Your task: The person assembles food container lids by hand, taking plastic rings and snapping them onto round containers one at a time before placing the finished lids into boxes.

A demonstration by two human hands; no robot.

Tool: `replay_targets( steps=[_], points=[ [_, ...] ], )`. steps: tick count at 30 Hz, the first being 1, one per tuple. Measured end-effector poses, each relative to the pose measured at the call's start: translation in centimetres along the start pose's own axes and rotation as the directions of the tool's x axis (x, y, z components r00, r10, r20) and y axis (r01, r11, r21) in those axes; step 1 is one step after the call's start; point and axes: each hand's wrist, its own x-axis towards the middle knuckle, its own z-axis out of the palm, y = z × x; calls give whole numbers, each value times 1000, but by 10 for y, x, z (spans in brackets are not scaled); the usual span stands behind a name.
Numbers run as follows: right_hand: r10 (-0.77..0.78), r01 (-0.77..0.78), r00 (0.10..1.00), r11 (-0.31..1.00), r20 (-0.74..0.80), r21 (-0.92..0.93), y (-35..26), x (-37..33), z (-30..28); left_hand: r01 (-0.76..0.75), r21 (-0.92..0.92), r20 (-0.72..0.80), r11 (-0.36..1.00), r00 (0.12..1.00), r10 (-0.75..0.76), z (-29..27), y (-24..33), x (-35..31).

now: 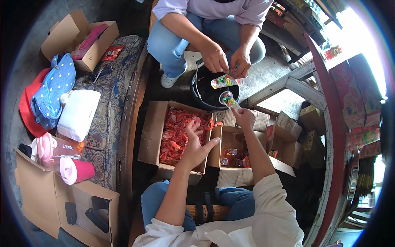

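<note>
My right hand (245, 118) is closed round the lower end of a clear plastic cup (229, 100) with a colourful print. The cup tilts, its round end pointing away from me near the rim of a black bucket (195, 92). Over a carton (151, 136) of red plastic pieces (175, 129), my left hand (193, 144) has its thumb spread from the fingers. Something round and reddish shows by its fingertips; whether the hand holds it is unclear. Opposite me, a person's hands (226, 61) hold a similar printed clear container (222, 81) above the bucket.
An open carton (234, 177) holds several clear containers, with another carton (288, 136) beside it. On the patterned bench at left lie a white case (79, 115), a blue dotted bag (55, 92) and a pink tumbler (77, 170). A wooden frame (304, 90) stands at right.
</note>
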Motion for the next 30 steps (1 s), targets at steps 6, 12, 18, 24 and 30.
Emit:
replay_targets(
  steps=[6,12,18,24,30],
  points=[
    [-24,33,992,997,-123,75,6,-5,10,-12,19,0,1000,1000,12,-1,-4,3],
    [-54,58,988,998,-145,23,8,-11,14,-23,56,-18,998,1000,25,-1,-5,3],
    [-53,67,977,996,-206,58,16,-14,22,-71,108,-64,992,995,78,-2,-9,5],
    [47,-24,983,991,-180,129,19,-24,24,-122,125,-217,985,965,147,-6,-1,5],
    [56,-18,984,976,-168,218,28,-27,9,-171,78,-290,982,939,186,-8,2,8]
  ],
)
